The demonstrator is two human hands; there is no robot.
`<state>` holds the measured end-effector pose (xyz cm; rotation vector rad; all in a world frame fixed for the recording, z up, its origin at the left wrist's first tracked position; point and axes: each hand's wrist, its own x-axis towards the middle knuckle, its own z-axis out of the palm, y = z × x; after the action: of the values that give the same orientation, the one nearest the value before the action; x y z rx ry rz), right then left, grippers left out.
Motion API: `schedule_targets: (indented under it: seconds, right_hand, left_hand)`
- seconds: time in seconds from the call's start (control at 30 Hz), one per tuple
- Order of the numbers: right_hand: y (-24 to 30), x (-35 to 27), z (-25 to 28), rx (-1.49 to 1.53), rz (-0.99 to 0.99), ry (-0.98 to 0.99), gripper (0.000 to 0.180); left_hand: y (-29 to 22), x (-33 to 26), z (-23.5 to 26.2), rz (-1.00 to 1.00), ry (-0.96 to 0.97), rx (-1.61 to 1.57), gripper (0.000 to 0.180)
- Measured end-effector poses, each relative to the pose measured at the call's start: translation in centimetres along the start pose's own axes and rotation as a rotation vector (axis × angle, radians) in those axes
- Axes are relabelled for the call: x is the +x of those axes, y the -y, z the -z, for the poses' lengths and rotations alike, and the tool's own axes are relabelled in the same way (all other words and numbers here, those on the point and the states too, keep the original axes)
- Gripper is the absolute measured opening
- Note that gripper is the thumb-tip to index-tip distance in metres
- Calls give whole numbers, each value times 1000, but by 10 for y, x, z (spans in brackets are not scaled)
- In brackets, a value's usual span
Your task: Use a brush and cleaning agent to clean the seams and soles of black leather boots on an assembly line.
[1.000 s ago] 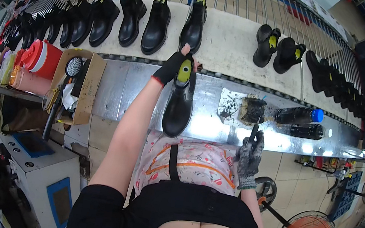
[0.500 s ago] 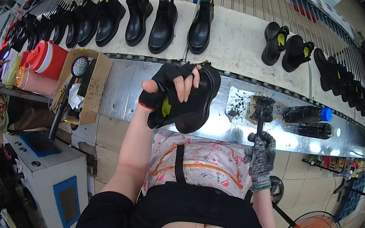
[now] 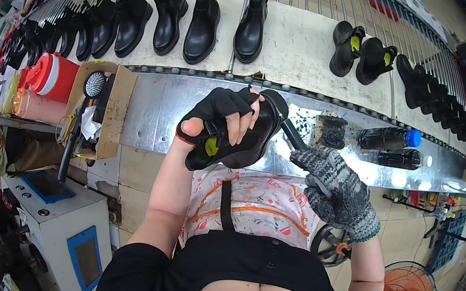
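My left hand [image 3: 227,114], in a black fingerless glove, grips a black ankle boot [image 3: 260,135] above the metal bench. The boot is tilted, its yellow lining showing near my wrist. My right hand [image 3: 337,187], in a grey knitted glove, is closed round a black-handled brush [image 3: 294,135]. The brush's tip meets the boot's sole edge near the toe; its bristles are hard to make out. To the right of the boot, a black-stained sponge pad [image 3: 331,131] lies on a smeared white sheet [image 3: 301,120].
Two bottles of dark liquid, one blue-capped [image 3: 391,138] and one white-capped [image 3: 406,159], lie at the right. Black boots [image 3: 202,26] line the conveyor [image 3: 299,45] beyond the bench. A cardboard box [image 3: 118,111] with tools and a red jug [image 3: 52,76] stand left.
My right hand has lifted the brush off the sponge pad and carried it left to the boot's sole edge. The boot has turned slightly in my left hand.
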<state>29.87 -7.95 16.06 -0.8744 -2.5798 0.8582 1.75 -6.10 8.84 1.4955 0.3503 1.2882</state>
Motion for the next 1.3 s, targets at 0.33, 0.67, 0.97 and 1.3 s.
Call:
schedule_targets:
  seconds: [0.33,0.67,0.97,1.3]
  right_hand:
    - [1,2,3,-40,-34,103,61]
    - [-2,13,18,130,-19,139,50]
    - [-5,22,20,419,-140,83,39]
    - [-16,30,-41,502,-131,-47,79]
  left_hand:
    - [-2,-1,1,-4,14,-2,86]
    - [0,-1,2,5,43,3,87]
    - [-2,-3,5,5,-6,-28,86]
    - [18,-25,53,-109,-28,-168,89]
